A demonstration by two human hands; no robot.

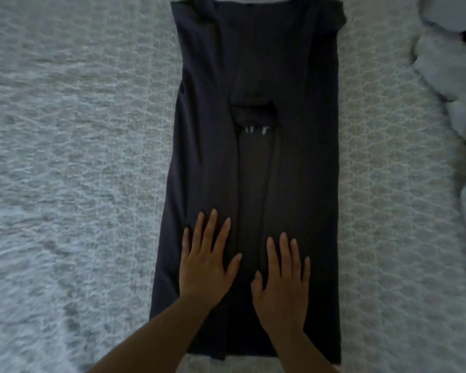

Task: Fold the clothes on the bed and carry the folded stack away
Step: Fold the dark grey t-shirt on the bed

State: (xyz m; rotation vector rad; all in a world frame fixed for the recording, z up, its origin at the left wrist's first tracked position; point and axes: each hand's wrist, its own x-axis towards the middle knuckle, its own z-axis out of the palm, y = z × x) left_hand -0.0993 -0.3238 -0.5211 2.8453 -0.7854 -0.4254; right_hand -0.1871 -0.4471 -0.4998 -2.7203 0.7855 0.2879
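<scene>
Garment (253,162), dark, folded into a long strip, is lying flat mid-bed on the pale bedspread (78,157), running 12 to 6. Head view: you're pressing both palms on its 6 o'clock end, left hand (207,262) and right hand (283,284) flat, fingers straight, grasping nothing. White bedding (447,84) is bunching at 3 o'clock.

The garment (256,162) is a uniform dark charcoal, near black, with no print. A thin pale grey trim line runs along its edge at 12 o'clock. Small white marks (256,129) sit near its centre. The bed (70,157) cover is off-white to pale grey, with a repeating raised lattice pattern. At 3 o'clock, the crumpled fabric (449,84) is plain white.
</scene>
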